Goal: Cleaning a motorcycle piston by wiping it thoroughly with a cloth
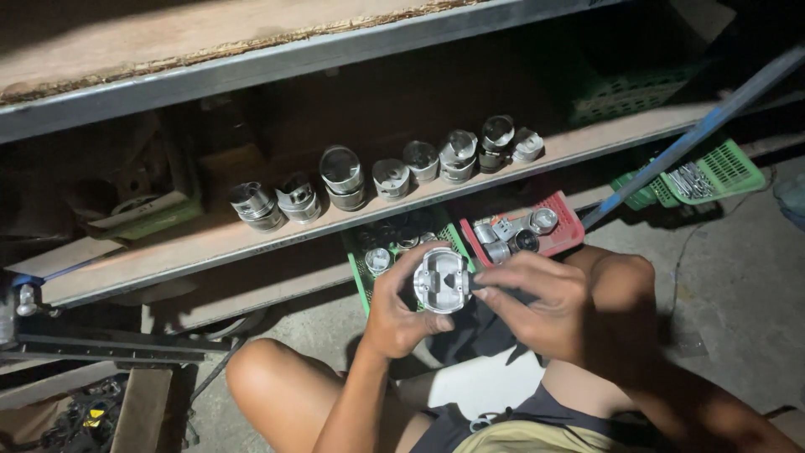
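I hold a silver engine piston (441, 279) up in front of me, its crown facing the camera. My left hand (397, 310) grips its left side and underside. My right hand (537, 304) pinches its right edge with the fingertips, and a dark cloth (482, 323) hangs below that hand. My bare knees are under both hands. Several more pistons (392, 177) stand in a row on the low wooden shelf (210, 243) ahead.
A green basket (362, 273) and a red basket (567, 225) with metal parts sit on the floor below the shelf. Another green basket (729, 168) with metal pieces lies at the right, by a slanted blue bar (696, 130). Dark clutter fills the left.
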